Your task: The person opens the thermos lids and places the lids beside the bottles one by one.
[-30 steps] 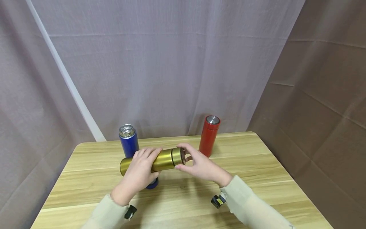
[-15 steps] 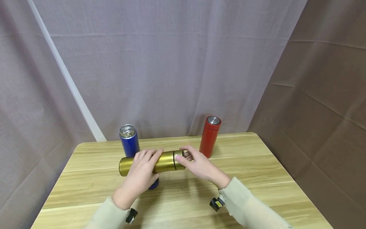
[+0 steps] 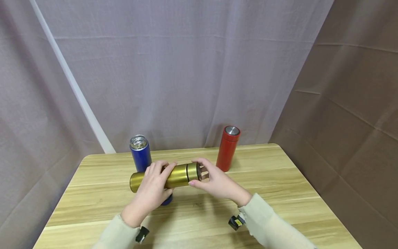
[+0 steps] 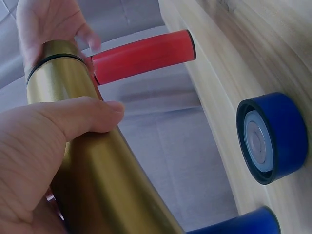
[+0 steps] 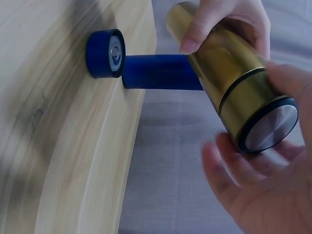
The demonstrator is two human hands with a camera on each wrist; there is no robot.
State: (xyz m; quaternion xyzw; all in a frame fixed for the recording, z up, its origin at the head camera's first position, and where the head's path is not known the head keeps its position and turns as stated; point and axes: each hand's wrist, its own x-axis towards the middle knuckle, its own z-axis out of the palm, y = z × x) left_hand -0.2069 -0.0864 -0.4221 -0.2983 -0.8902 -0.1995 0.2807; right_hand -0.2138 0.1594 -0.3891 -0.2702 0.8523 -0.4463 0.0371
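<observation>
My left hand [image 3: 151, 186] grips a gold thermos [image 3: 178, 175] round the middle of its body, holding it nearly level above the table. At its right end, my right hand [image 3: 219, 180] has thumb and fingers on either side of the gold lid [image 3: 193, 171]. A dark ring marks the seam between lid and body. The right wrist view shows the lid's shiny metal top [image 5: 273, 126] facing my right palm, with the fingers blurred along the lid's edge.
Behind the gold thermos, a blue thermos [image 3: 141, 157] stands upright without its lid. The blue lid [image 4: 287, 136] lies on the wooden table [image 3: 264, 200], partly hidden under my left hand. A closed red thermos [image 3: 228, 150] stands at the back right, before a grey curtain [image 3: 186, 76].
My right thumb and fingers move round the gold lid: the thumb rises over it half a second ago, then returns lower now. My left hand keeps its grip on the gold thermos.
</observation>
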